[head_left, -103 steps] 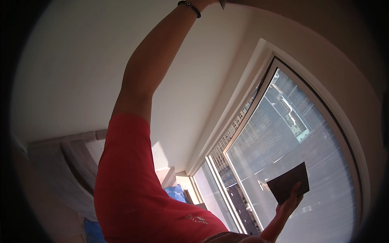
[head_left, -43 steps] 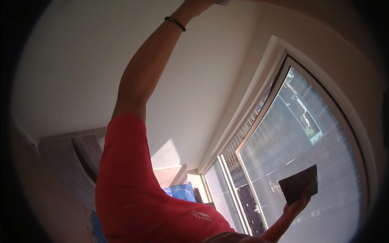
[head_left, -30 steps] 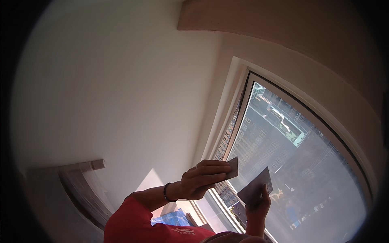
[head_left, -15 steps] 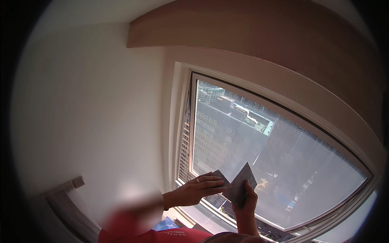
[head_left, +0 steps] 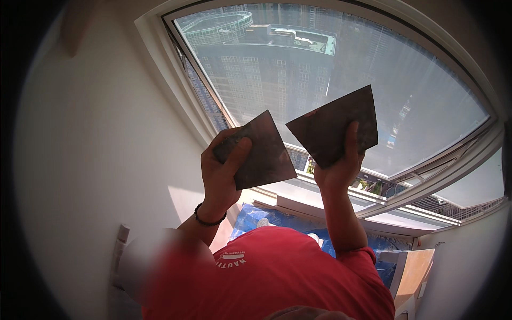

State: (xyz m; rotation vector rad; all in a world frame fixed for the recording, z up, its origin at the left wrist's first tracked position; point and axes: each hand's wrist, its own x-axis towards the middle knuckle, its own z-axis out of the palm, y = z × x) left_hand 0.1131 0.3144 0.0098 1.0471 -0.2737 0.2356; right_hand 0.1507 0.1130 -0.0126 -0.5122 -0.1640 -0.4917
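I hold two thin, dark, straight-edged plates up in front of the window, one in each hand. My left hand [head_left: 216, 162] grips the left plate [head_left: 266, 154] by its left side, the thumb lying across the face. Its fingers are mostly hidden behind the plate. The right plate [head_left: 328, 128] is tilted and sits a little higher. My right hand [head_left: 338, 168] clasps it at the lower right, thumb flat on the near face. A narrow gap separates the two plates. Both faces look dull and faintly smudged; handles do not show.
A large framed window [head_left: 256, 74] fills the view ahead, with buildings beyond it. A pale wall [head_left: 101, 138] stands at the left. Blue sheeting [head_left: 248, 216] covers the floor below, and a wooden panel [head_left: 413, 272] stands at lower right.
The plates were close together, partly overlapping; now they are apart, one in each hand. My left hand has turned, its thumb now across its plate. The view has tilted down.
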